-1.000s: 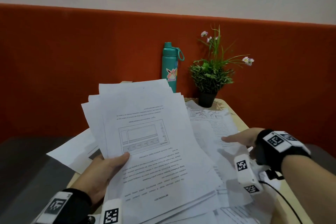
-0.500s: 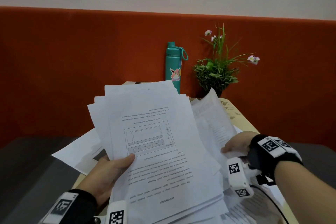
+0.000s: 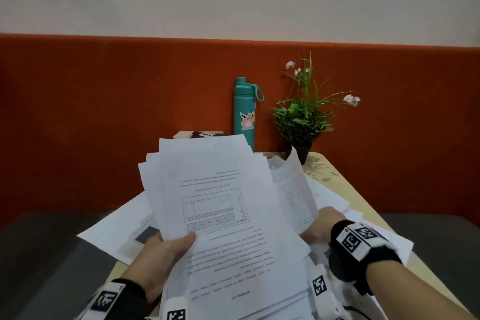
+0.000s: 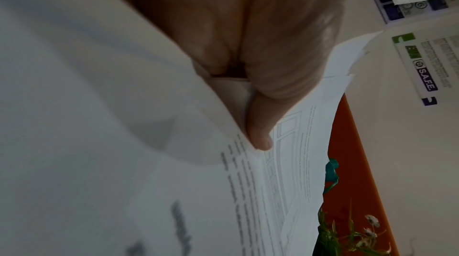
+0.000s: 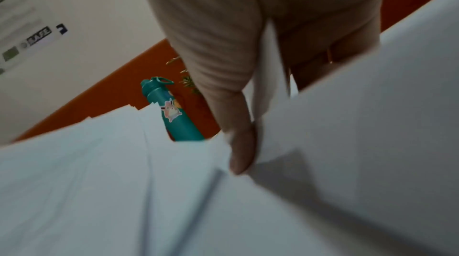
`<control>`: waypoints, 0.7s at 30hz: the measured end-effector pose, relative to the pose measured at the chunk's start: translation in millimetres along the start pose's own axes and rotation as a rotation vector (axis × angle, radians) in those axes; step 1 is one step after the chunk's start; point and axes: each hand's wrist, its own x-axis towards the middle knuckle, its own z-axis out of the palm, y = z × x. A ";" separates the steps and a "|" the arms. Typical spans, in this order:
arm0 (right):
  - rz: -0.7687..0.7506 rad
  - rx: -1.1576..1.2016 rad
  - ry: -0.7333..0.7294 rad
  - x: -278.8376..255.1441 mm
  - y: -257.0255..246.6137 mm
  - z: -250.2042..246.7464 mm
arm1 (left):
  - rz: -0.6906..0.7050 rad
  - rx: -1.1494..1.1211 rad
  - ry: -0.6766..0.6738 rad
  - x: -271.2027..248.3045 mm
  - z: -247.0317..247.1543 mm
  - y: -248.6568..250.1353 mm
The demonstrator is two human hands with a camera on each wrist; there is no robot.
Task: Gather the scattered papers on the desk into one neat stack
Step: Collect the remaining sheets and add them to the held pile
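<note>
Wall: an orange panel runs behind the worktop, pale wall above.
Papers: a fanned bundle is raised off the worktop; loose sheets lie spread under and beside it.
Left hand: clamped on the bundle's left edge, thumb on top.
Right hand: pinches a curled sheet just right of the bundle.
Blocking: the bundle hides most of the worktop and the bottle's base.
Plant: at the back, beside a green bottle.
Wrist views: posters on the wall show only there; the right wrist view shows the thumb against paper.
</note>
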 end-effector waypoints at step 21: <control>-0.296 0.608 0.859 -73.5 -13.4 -158.9 | 0.150 0.021 0.041 5.9 15.6 24.5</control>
